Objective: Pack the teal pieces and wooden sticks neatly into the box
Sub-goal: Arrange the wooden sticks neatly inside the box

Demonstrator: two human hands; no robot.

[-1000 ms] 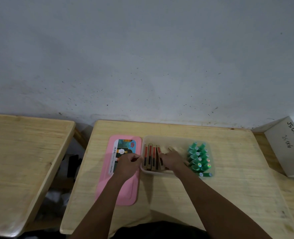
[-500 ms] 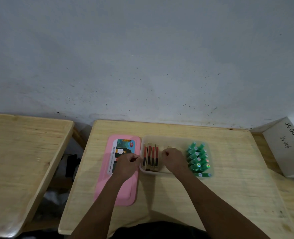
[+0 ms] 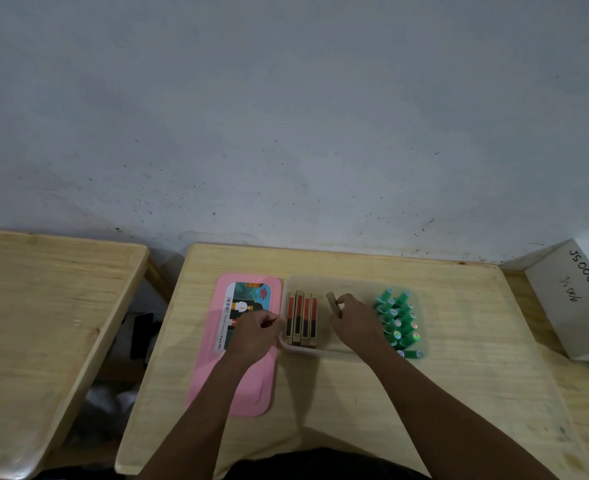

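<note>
A translucent box (image 3: 348,281) sits on the wooden table. Several wooden sticks (image 3: 301,322) with red and black faces lie side by side at its left end. Several teal pieces (image 3: 398,318) stand packed at its right end. My right hand (image 3: 355,323) is over the middle of the box and pinches one wooden stick (image 3: 333,302), held tilted. My left hand (image 3: 256,332) has curled fingers at the box's left rim; whether it grips the rim I cannot tell.
A pink lid (image 3: 241,341) with a printed label lies left of the box, partly under my left arm. A white carton (image 3: 577,299) marked JS006 stands at the right. A second wooden table (image 3: 44,306) is to the left, with a gap between.
My right hand has lifted from the sticks at the left end and now holds one stick raised over the middle of the box. The left hand has stayed at the rim.
</note>
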